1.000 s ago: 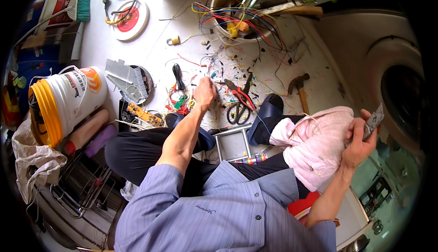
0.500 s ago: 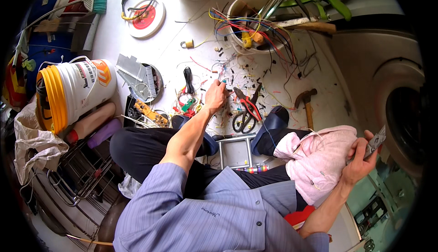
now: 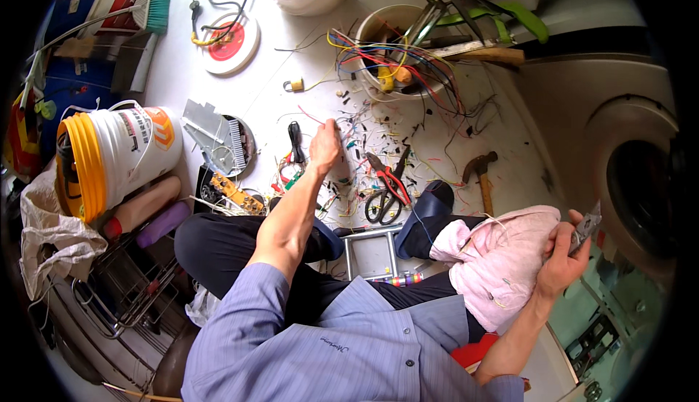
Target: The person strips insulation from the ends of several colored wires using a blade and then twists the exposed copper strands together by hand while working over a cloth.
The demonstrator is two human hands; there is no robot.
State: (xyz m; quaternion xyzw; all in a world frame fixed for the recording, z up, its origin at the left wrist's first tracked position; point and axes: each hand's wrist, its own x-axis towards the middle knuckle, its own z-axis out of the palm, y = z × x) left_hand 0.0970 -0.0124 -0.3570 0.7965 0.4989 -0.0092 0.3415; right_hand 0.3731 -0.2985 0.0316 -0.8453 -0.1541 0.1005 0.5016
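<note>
My left hand [image 3: 326, 144] reaches down to the floor among scattered wire scraps and small parts [image 3: 364, 129]. Its fingers are drawn together, and whatever is between them is hidden. Out to the right, my right hand [image 3: 562, 262] grips a small, crumpled, greyish see-through plastic bag [image 3: 587, 231] by my knee. A pink cloth [image 3: 495, 267] covers that knee. Right of my left hand lie red-handled pliers [image 3: 389, 178] and black-handled scissors [image 3: 378, 207]. A black coiled cable [image 3: 295, 142] and a small green circuit board [image 3: 293, 180] lie on its left.
A bucket [image 3: 362, 38] of tools and coloured wires stands ahead, with a brass padlock [image 3: 293, 85] to its left. A hammer [image 3: 482, 183] lies at right. A white bucket with a yellow rim [image 3: 124, 154] lies tipped at left. A small metal-framed stool [image 3: 371, 253] sits between my feet.
My left hand has moved left and slightly nearer over the scraps. My right hand still holds the plastic bag and has shifted slightly. The whole view has shifted a little.
</note>
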